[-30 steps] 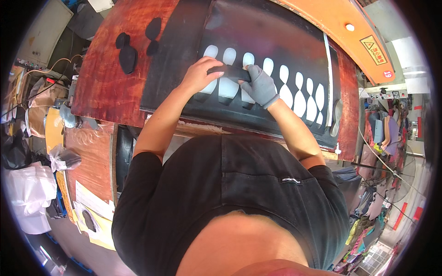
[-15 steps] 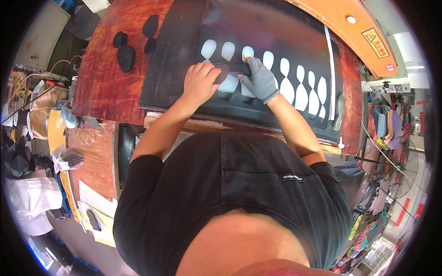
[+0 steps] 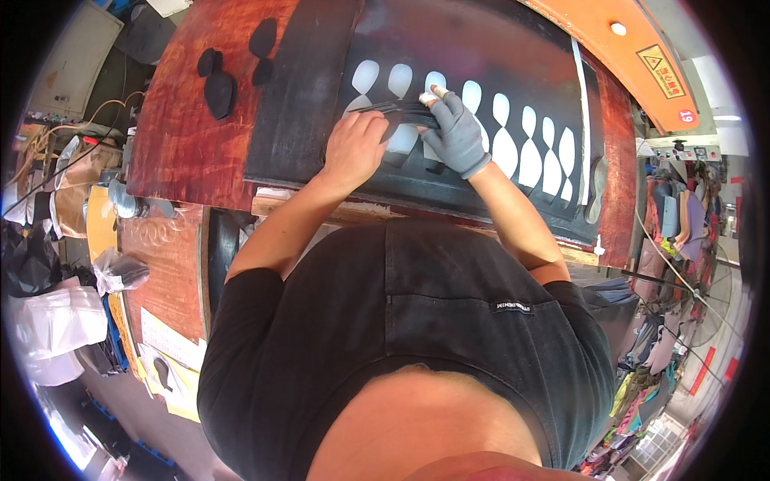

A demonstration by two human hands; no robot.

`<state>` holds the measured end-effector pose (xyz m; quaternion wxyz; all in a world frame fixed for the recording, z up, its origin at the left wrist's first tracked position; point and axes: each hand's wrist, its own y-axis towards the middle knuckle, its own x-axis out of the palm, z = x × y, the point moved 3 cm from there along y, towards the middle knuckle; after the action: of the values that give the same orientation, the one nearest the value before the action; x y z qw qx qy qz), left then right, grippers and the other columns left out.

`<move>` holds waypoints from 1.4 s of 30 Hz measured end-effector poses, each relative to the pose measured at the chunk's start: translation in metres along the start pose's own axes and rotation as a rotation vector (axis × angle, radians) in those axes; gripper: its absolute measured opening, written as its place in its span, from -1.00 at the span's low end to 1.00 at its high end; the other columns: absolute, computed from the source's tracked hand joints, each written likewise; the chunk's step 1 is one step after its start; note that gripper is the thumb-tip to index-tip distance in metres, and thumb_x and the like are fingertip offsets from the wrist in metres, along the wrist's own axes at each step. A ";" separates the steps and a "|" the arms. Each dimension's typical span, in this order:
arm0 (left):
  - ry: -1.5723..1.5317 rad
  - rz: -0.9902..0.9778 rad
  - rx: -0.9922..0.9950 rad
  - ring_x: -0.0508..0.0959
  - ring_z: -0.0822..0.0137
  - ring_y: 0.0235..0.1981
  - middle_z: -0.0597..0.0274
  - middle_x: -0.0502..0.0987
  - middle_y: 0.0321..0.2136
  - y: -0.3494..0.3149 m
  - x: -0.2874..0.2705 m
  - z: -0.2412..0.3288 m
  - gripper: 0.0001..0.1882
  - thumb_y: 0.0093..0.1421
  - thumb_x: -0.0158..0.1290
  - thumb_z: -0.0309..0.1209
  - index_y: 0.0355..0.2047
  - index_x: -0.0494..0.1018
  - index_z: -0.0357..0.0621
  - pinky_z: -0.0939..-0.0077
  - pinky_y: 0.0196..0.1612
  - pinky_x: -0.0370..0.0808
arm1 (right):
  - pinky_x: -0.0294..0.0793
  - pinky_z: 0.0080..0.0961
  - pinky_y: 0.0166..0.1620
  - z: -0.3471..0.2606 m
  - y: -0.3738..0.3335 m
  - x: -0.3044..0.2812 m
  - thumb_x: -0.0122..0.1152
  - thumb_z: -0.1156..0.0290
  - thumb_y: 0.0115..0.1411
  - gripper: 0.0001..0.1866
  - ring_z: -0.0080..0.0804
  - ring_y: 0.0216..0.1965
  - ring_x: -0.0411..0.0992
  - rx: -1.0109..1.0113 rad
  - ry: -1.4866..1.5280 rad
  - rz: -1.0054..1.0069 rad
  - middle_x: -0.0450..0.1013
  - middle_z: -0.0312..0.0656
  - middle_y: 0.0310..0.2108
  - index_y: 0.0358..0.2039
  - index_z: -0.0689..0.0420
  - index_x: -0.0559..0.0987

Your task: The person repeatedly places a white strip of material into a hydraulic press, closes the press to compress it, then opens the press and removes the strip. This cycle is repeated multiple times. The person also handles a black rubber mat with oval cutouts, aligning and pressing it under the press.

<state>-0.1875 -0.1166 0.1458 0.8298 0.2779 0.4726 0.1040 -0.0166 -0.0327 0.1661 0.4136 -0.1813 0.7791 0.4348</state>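
Observation:
My left hand [image 3: 355,148], bare, is closed on one end of a thin stack of black sole-shaped pieces [image 3: 399,114]. The other end is in the grip of my right hand [image 3: 457,135], which wears a grey glove with bare fingertips. The stack is tilted so its layered edges show; my fingers hide both ends. Beneath it lies a black sheet [image 3: 473,44] with a row of sole-shaped cutouts, white showing through them. My hands partly cover the cutouts at the left of the row.
Black sole pieces [image 3: 219,94] lie in two groups on the red-brown board [image 3: 172,152] at the left. A grey sole-shaped piece [image 3: 596,191] rests at the sheet's right edge. An orange machine beam [image 3: 622,52] crosses the far right. Papers [image 3: 172,341] lie on the lower-left bench.
The stack has tipped, showing more of its layered edges and less of its flat face. Both hands keep hold of it. The whole view has shifted slightly.

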 end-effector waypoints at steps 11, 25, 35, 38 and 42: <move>-0.124 -0.048 -0.112 0.45 0.08 -0.15 0.12 0.52 -0.21 0.000 0.002 -0.006 -0.77 0.10 0.08 -0.43 -0.24 0.40 -0.24 0.22 -0.10 0.38 | 0.44 -0.34 -0.17 0.000 0.002 0.001 0.32 0.58 -0.27 -0.59 -0.08 -0.19 0.41 -0.123 0.085 -0.081 0.40 -0.06 -0.09 -0.32 0.08 0.45; -0.157 -0.097 0.052 0.47 0.15 -0.16 0.23 0.53 -0.22 0.015 -0.003 -0.021 -0.77 0.08 0.07 -0.42 -0.22 0.45 -0.09 0.28 -0.14 0.39 | 0.45 -0.29 -0.15 0.009 0.015 0.002 0.34 0.40 -0.23 -0.64 -0.08 -0.18 0.42 -0.045 0.054 -0.205 0.37 -0.09 -0.04 -0.34 0.07 0.49; -0.330 -0.108 -0.220 0.51 0.12 -0.35 0.15 0.55 -0.35 0.024 0.000 -0.030 -0.75 0.12 0.04 -0.43 -0.16 0.46 -0.08 0.32 -0.24 0.44 | 0.48 -0.34 -0.16 0.014 0.015 0.007 0.34 0.37 -0.14 -0.67 -0.14 -0.19 0.43 0.010 0.030 -0.232 0.38 -0.11 -0.12 -0.29 0.11 0.56; -0.524 -0.252 -0.368 0.54 0.14 -0.37 0.09 0.56 -0.33 0.039 0.004 -0.051 -0.75 0.16 0.03 -0.40 -0.13 0.47 -0.08 0.38 -0.26 0.46 | 0.47 -0.36 -0.17 0.016 0.014 0.006 0.33 0.40 -0.13 -0.66 -0.16 -0.19 0.43 0.028 0.095 -0.187 0.38 -0.12 -0.14 -0.27 0.12 0.54; -0.912 -0.282 -0.692 0.48 0.50 -0.22 0.30 0.51 -0.23 0.048 0.012 -0.074 -0.78 0.15 0.05 -0.47 -0.17 0.51 -0.09 0.58 -0.28 0.48 | 0.46 -0.38 -0.18 0.021 0.015 0.007 0.33 0.41 -0.11 -0.67 -0.16 -0.19 0.42 0.114 0.156 -0.276 0.37 -0.12 -0.16 -0.28 0.13 0.51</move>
<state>-0.2389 -0.0449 0.1350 0.9975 -0.0579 0.0390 0.0106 -0.0208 -0.0066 0.1624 0.4174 -0.2962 0.7998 0.3137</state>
